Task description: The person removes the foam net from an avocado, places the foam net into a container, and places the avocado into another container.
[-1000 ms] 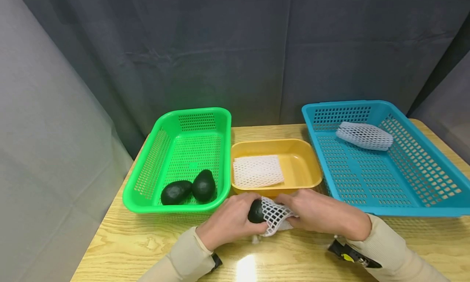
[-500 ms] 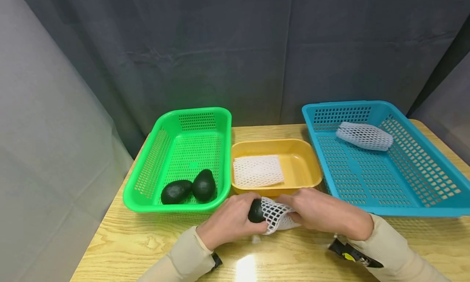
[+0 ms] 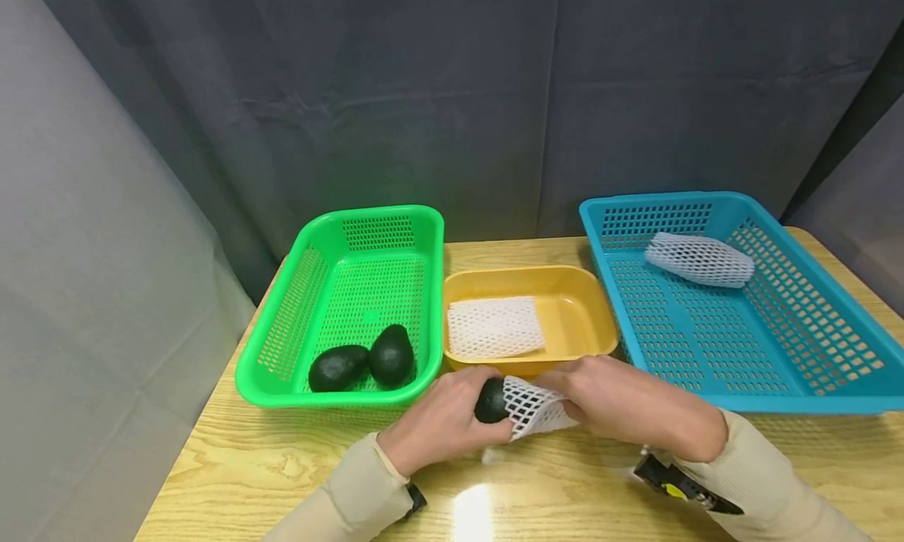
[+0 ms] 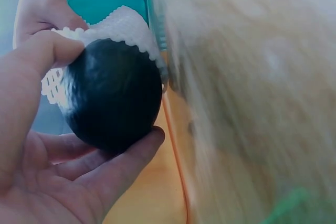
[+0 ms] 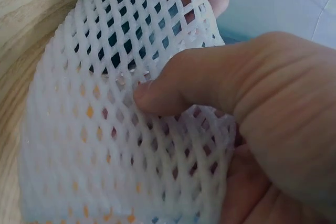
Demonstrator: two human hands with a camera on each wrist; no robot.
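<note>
A dark avocado (image 3: 491,401) is partly inside a white foam net sleeve (image 3: 530,407) above the table's front. My left hand (image 3: 446,416) grips the avocado at its bare end; in the left wrist view the thumb lies on top and the fingers curl beneath the avocado (image 4: 113,98). On the sleeve's other side, my right hand (image 3: 600,397) pinches the net. The right wrist view has the thumb pressed on the foam net sleeve (image 5: 110,114), with dark skin showing through the upper mesh. The right hand's other fingers are mostly hidden behind the net.
At left, a green basket (image 3: 282,397) holds two avocados (image 3: 391,357). A yellow tray (image 3: 575,322) in the middle contains flat white foam sleeves (image 3: 494,328). At right, a blue basket (image 3: 706,346) contains a filled foam sleeve (image 3: 699,260). A grey curtain hangs behind the table.
My right hand has shifted slightly up and right, pulling the net sleeve's free end out flatter. The left hand and the avocado have hardly moved.
</note>
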